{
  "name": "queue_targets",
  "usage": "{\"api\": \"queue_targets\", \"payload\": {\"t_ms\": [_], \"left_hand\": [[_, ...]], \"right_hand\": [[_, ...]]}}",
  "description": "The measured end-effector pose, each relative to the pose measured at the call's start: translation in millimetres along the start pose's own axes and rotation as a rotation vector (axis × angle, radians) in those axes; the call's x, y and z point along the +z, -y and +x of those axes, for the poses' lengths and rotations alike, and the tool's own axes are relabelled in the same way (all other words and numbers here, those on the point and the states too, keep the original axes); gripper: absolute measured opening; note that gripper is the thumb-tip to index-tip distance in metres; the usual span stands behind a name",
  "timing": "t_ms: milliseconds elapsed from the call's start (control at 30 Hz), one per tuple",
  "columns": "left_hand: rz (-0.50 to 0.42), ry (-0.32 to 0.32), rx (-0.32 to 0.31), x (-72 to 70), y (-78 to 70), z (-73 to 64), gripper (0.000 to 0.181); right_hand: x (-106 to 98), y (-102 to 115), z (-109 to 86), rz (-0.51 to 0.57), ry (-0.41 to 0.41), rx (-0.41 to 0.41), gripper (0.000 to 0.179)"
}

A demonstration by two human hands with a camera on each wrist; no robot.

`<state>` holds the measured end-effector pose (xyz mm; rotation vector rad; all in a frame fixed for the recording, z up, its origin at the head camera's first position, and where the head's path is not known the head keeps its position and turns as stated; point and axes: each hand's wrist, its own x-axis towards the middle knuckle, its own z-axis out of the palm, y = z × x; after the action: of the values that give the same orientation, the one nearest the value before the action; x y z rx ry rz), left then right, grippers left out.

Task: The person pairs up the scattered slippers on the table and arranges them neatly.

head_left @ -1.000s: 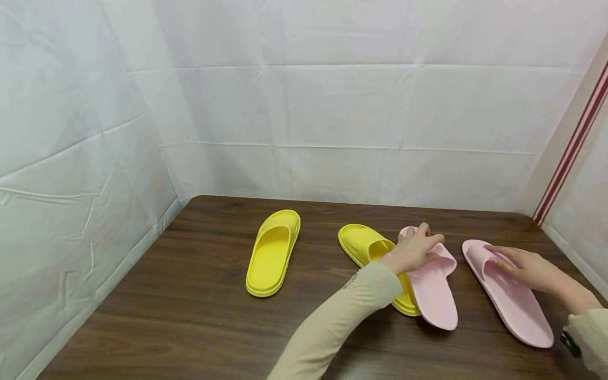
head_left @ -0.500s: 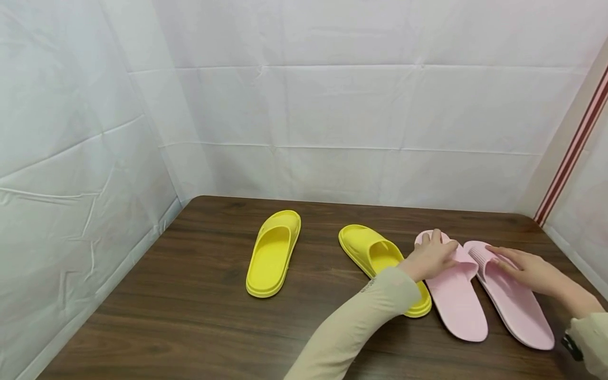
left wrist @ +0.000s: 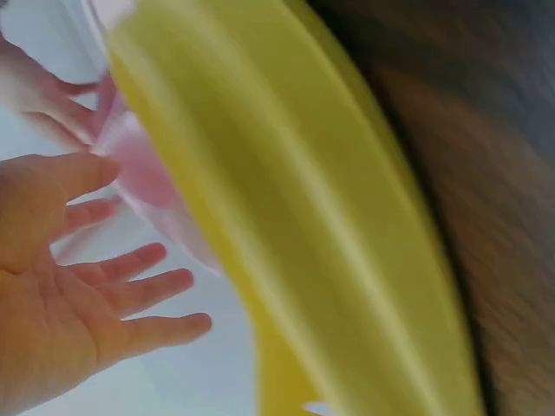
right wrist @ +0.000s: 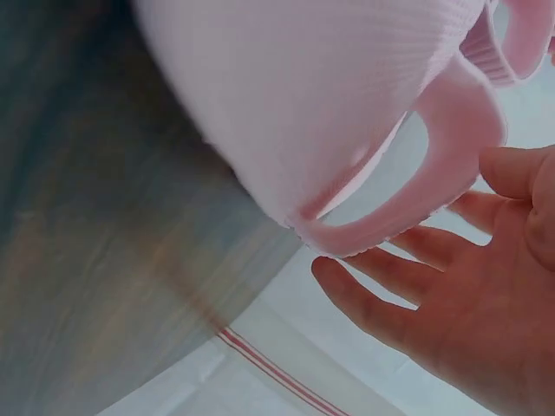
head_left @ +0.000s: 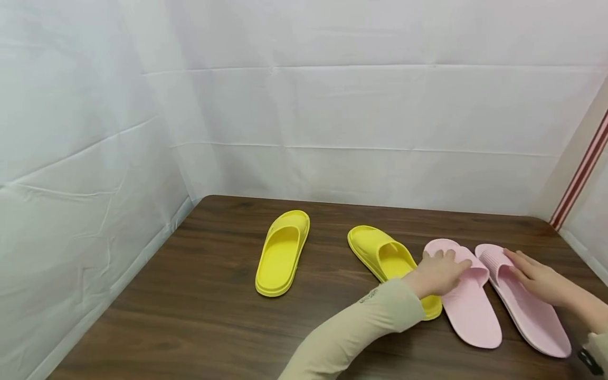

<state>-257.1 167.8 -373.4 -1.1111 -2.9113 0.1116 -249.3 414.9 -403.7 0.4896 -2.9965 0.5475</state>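
Two pink slippers lie side by side at the right of the table in the head view. My left hand (head_left: 439, 272) is over the strap of the left pink slipper (head_left: 475, 311); in the left wrist view its fingers (left wrist: 147, 295) are spread and fairly straight. My right hand (head_left: 543, 282) is at the strap of the right pink slipper (head_left: 539, 322). In the right wrist view, its fingers (right wrist: 390, 277) extend beside that strap (right wrist: 468, 113), seemingly touching it. Just left of the pink pair is a yellow slipper (head_left: 372, 248), partly hidden by my left wrist.
Another yellow slipper (head_left: 283, 253) lies farther left on the dark wooden table (head_left: 199, 295). White sheeting (head_left: 332, 116) hangs behind the table and at its sides. A red-striped band (head_left: 581, 169) runs down at the right.
The left hand slid the left pink slipper rightward, away from the yellow one to beside the other pink slipper. Its fingers then loosened. The right hand has hardly moved; the head view shifted slightly.
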Motion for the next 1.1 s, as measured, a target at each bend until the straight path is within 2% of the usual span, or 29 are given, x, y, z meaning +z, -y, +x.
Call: {"api": "queue_targets", "payload": {"t_ms": [133,300,400,500,600,700,800,867,933,1000,1100], "left_hand": [[0.07,0.016,0.037,-7.0,-13.7,-11.5,0.042],[0.16,-0.001,0.117,-14.3,-24.0,-30.6,0.038],[0.226,-0.041,0.158,-15.9,-24.6,-42.9,0.037],[0.283,-0.073,0.192,-14.2,-24.6,-53.1,0.035],[0.3,-0.074,0.211,-10.6,-25.5,-60.8,0.033],[0.284,-0.062,0.218,-5.8,-27.8,-67.3,0.031],[0.301,-0.097,0.242,-1.5,-28.7,-73.1,0.03],[0.319,-0.129,0.266,1.1,-28.8,-76.6,0.031],[0.335,-0.155,0.288,3.4,-28.7,-79.5,0.032],[0.35,-0.172,0.304,5.7,-29.0,-81.2,0.034],[0.362,-0.171,0.317,9.3,-30.6,-81.6,0.037]], "right_hand": [[6.3,-2.4,-13.8,0.025,-0.068,-0.031,0.053],[5.9,-1.4,-31.1,-0.07,-0.064,-0.021,0.06],[7.0,0.1,-38.8,-0.153,-0.097,-0.062,0.068],[10.6,-0.7,-47.5,-0.216,-0.16,-0.118,0.077],[14.7,-1.2,-58.4,-0.245,-0.25,-0.172,0.083],[20.7,-2.6,-68.4,-0.226,-0.35,-0.264,0.081],[24.1,-1.5,-74.0,-0.209,-0.428,-0.34,0.074],[24.3,-0.5,-76.6,-0.182,-0.455,-0.408,0.07],[24.3,0.9,-80.0,-0.174,-0.472,-0.44,0.068],[25.4,1.0,-84.0,-0.172,-0.478,-0.454,0.071],[29.5,-1.7,-90.7,-0.184,-0.467,-0.43,0.081]]}}
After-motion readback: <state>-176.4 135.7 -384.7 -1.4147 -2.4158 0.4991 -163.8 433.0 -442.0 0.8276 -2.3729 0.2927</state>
